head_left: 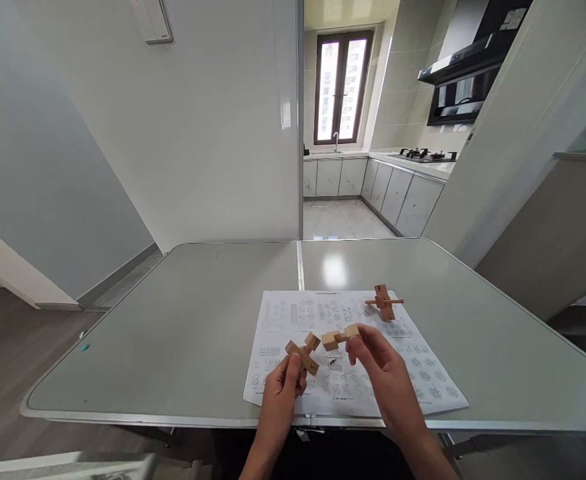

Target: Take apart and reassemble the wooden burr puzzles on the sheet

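My left hand (285, 381) is closed on a few joined wooden puzzle pieces (303, 356), pinched between thumb and fingers, with dark marks on one face. Facing it, my right hand (380, 357) pinches a single notched wooden puzzle piece (331, 340) by its right end. A small gap separates the two held parts, both above a printed instruction sheet (283, 313). Farther back, a darker crossed wooden puzzle assembly (384, 303) rests over the sheet's upper right edge, apart from both hands.
The sheet lies on a grey folding table (173, 333) with a metal rim and a seam (300, 265) across its middle. A small teal bit (84, 347) sits near the left edge. Beyond the table are a white panel (213, 133) and a kitchen with cabinets (393, 190).
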A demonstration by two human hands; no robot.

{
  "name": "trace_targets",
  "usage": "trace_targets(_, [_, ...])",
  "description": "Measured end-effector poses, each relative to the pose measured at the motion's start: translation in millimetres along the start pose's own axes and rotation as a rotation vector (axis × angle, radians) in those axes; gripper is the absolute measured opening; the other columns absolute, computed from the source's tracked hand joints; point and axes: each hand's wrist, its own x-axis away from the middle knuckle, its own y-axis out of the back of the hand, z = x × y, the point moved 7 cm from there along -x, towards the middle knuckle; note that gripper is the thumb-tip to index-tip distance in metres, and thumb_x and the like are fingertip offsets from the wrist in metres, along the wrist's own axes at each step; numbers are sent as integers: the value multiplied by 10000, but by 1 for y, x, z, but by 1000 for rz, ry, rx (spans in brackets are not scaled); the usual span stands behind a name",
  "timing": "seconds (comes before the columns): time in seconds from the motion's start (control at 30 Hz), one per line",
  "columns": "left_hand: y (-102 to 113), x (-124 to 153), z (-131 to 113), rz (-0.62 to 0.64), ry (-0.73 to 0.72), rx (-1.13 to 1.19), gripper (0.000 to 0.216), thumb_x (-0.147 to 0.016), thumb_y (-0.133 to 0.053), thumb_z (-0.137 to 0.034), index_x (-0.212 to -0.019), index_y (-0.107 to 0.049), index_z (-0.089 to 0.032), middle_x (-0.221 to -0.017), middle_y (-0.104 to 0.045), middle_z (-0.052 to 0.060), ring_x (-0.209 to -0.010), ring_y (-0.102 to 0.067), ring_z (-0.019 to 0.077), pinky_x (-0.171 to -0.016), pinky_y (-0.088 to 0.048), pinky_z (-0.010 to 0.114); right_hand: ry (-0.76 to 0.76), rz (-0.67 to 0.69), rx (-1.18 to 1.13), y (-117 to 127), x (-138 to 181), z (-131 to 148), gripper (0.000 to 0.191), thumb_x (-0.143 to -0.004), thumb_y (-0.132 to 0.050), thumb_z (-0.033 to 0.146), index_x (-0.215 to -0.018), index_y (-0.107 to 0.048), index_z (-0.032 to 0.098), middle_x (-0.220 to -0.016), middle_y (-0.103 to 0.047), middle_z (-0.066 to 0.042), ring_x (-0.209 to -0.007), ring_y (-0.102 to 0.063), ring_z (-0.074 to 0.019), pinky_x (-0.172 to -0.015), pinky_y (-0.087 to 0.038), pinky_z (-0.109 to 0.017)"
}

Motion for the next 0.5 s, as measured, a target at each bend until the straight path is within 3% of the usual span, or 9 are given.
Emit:
trace_targets(0.07, [0, 0, -1, 3, -6, -11, 528, -943, -535, -653, -698, -457, -192, -645, -393, -37, -607, -326, 114, -581, -308, 246, -30, 24, -142, -3, 0, 2, 428, -898, -684, 603, -1127, -658, 242, -1125, -730, -76, -1053, -670, -263, -868, -577, -364])
trace_targets(0.17, [-1, 0, -1, 0, -13, -26, 530, -941, -534, -657, -697, -456, -193, -641, -395, -39, -603, -328, 112, -579, -303, 245, -118, 135, -362, -16, 4, 6, 411, -924, -653, 608, -1165, -593, 281, -1103, -723, -73, -1039, -677, -270, -739, -599, -356])
trace_targets(0.27, [-1, 0, -1, -4, -9, -27, 534, -937, -539, -660, -693, -456, -193, -635, -386, -44, -595, -314, 108, -572, -294, 243, -223, 188, -393, -23, 11, 8, 484, -931, -636, 622, -1288, -545, 308, -871, -681, -16, -690, -642, -177, -511, -497, -244])
trace_targets(0.33, [-1, 0, -1, -2, -7, -24, 535, -937, -540, -661, -692, -458, -193, -631, -381, -47, -592, -306, 107, -569, -291, 242, -284, 183, -326, -23, 14, 4, 547, -919, -638, 642, -1339, -545, 304, -798, -635, 14, -485, -467, -90, -412, -353, -190])
trace_targets(0.4, [-2, 0, -1, 5, -8, -22, 534, -937, -540, -662, -694, -457, -194, -631, -380, -48, -592, -303, 107, -571, -290, 243, -314, 205, -251, -21, 16, -1, 560, -915, -644, 641, -1345, -574, 288, -816, -624, 15, -455, -360, -59, -402, -297, -185])
trace_targets(0.5, [-1, 1, -1, 1, -9, -31, 531, -938, -538, -663, -700, -458, -194, -631, -379, -51, -592, -299, 107, -574, -289, 245, -260, 310, -188, -22, 19, 0, 553, -928, -662, 581, -1388, -590, 282, -985, -655, -24, -627, -508, -100, -580, -481, -235])
